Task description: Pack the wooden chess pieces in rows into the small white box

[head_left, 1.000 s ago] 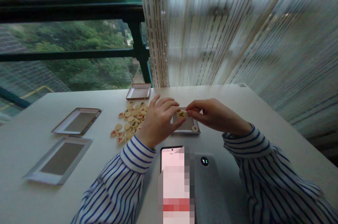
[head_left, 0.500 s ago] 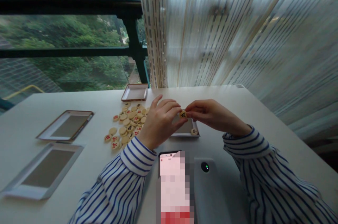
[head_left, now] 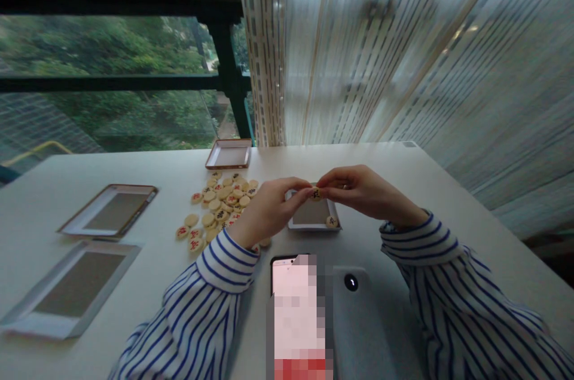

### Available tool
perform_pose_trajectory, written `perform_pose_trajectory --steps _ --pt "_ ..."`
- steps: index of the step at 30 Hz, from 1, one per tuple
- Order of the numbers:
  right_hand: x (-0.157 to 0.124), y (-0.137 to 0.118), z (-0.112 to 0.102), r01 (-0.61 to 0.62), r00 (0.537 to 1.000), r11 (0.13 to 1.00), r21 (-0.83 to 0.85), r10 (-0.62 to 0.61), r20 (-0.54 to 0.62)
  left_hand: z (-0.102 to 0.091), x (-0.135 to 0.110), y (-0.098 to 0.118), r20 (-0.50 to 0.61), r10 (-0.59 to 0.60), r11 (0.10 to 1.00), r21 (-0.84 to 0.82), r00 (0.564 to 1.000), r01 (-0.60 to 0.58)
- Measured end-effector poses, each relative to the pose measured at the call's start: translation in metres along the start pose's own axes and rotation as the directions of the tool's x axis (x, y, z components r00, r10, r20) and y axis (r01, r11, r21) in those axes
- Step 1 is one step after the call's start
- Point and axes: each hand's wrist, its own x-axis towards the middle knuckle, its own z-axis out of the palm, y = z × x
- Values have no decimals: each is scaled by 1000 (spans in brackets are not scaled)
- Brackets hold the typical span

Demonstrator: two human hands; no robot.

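As they angle in toward each other, left hand (head_left: 266, 207) and right hand (head_left: 365, 192) pinch one disc (head_left: 316, 193).

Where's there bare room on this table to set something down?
Bare table lies between the right hand and the far right corner; a narrower strip separates the two left trays from the Chinese chess pieces. Crowded: around the left hand and phone.

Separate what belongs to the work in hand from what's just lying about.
Likely part of the work:
marked disc, pinched between left hand and right hand
tray beneath, with another disc inside
disc pile

Seemingly just lying about:
phone
pale device
far tray
brown-rimmed left tray
pale left tray
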Motion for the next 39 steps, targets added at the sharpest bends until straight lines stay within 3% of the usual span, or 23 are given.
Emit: perform_pose_trajectory --steps 6,13,20,39 --pt "1 3 2 9 999 999 44 -10 35 1 3 -3 81 -287 892 -342 954 297" --pt "2 8 6 125 992 991 -52 -124 14 3 5 1 65 -437 790 -449 897 417" --pt "0 2 9 201 977 917 -344 -215 -3 4 5 2 22 -454 803 -423 891 419" --pt "1 7 12 226 972 761 -608 -216 90 14 3 -9 23 -419 868 -282 907 408"
